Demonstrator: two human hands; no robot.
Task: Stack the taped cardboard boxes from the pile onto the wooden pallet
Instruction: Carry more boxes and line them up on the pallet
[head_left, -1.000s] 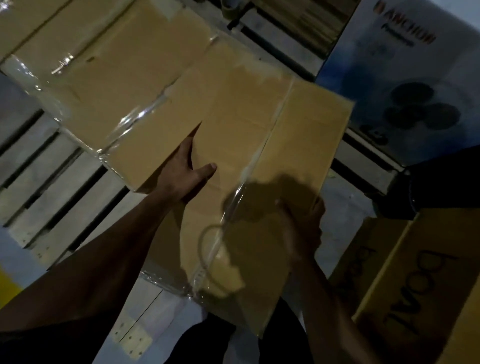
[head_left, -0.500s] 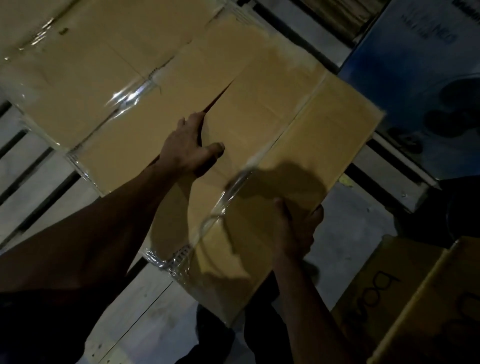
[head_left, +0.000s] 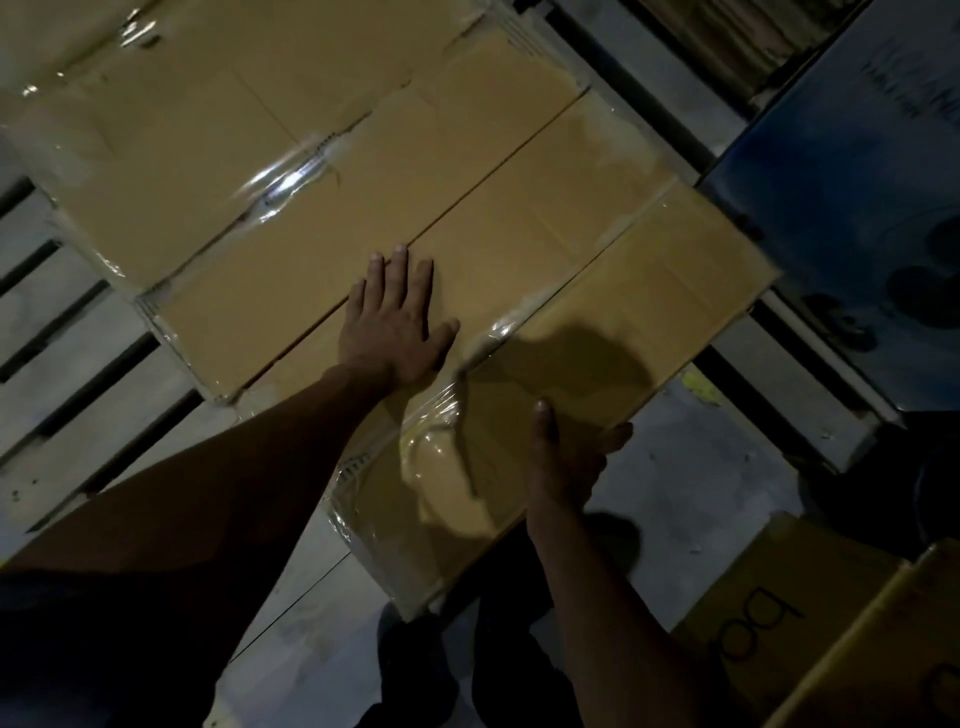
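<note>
A tan cardboard box (head_left: 597, 322) with clear tape along its middle seam lies flat, tight against a second taped box (head_left: 311, 270) on the wooden pallet (head_left: 67, 364). A third taped box (head_left: 156, 130) sits further back left. My left hand (head_left: 395, 322) rests flat on top of the near box with straight fingers, close to the gap between the two boxes. At the box's near right edge, my right hand (head_left: 566, 457) grips it, thumb on top and fingers round the side. The near end of the box overhangs the pallet.
A blue printed carton (head_left: 857, 208) showing a fan stands at the right, close to the box's far corner. Yellow-brown cartons with black lettering (head_left: 779, 623) sit at the lower right. Grey floor (head_left: 701, 493) shows between them. Bare pallet slats run along the left.
The box came down from a tilt to lie flat against its neighbour. My left hand left the box's left edge and now lies flat on top. My right hand stayed on the right edge.
</note>
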